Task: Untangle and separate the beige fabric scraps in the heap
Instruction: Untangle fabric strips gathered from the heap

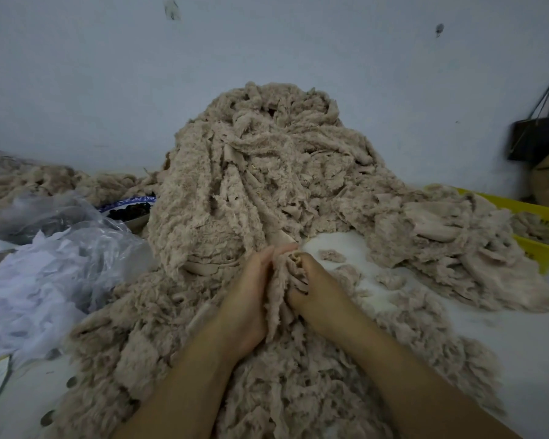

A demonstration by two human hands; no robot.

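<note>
- I see the heap of beige fabric scraps piled high at the middle of the table, toward its far edge by the wall, with fluffy strips spilling down to the near edge.
- Both hands meet at the foot of the heap, with a bunch of beige scraps pressed between them.
- My left hand lies along the bunch, fingertips bent over its top and holding it.
- My right hand has its fingers curled tight round the same bunch from the other side.
- A few loose beige bits lie on bare table just right of the hands.
- A yellow basket holding more scraps sits at the right edge.
- Clear plastic bags of white scraps fill the left edge, with a patterned bowl behind them.
- A dark handbag hangs on the wall at right.
</note>
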